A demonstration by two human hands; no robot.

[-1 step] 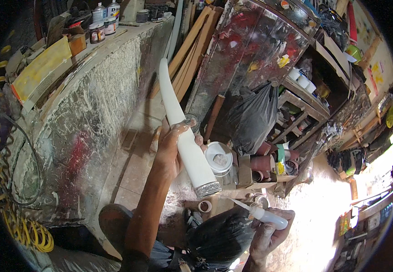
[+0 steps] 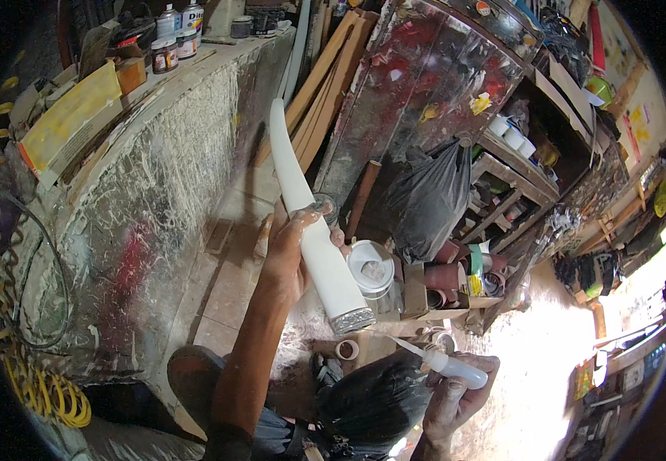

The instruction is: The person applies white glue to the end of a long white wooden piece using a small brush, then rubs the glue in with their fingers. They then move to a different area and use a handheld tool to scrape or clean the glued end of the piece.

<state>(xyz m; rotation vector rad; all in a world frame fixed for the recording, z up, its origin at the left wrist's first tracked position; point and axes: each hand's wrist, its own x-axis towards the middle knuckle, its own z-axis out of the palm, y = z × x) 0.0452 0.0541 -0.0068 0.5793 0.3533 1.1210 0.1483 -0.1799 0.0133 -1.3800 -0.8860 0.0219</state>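
Note:
My left hand (image 2: pixel 290 244) is wrapped round the middle of a long white horn-shaped piece (image 2: pixel 328 270). The piece tapers and curves toward its far tip. Its wide near end carries a rough grey-silver band (image 2: pixel 352 320). Lower right, my right hand (image 2: pixel 456 399) grips a small translucent squeeze bottle (image 2: pixel 462 372) with a long thin nozzle (image 2: pixel 402 343). The nozzle points up and left, its tip close to the banded end; whether they touch I cannot tell. Part of the bottle is hidden by my fingers.
Beyond the piece stands a white lidded bucket (image 2: pixel 371 269), beside a box of sandpaper rolls (image 2: pixel 444 296). A black plastic bag (image 2: pixel 429 200) hangs behind. At left is a paint-spattered bench (image 2: pixel 172 154) with jars (image 2: pixel 165 56); a yellow coiled hose (image 2: pixel 56 396) lies lower left.

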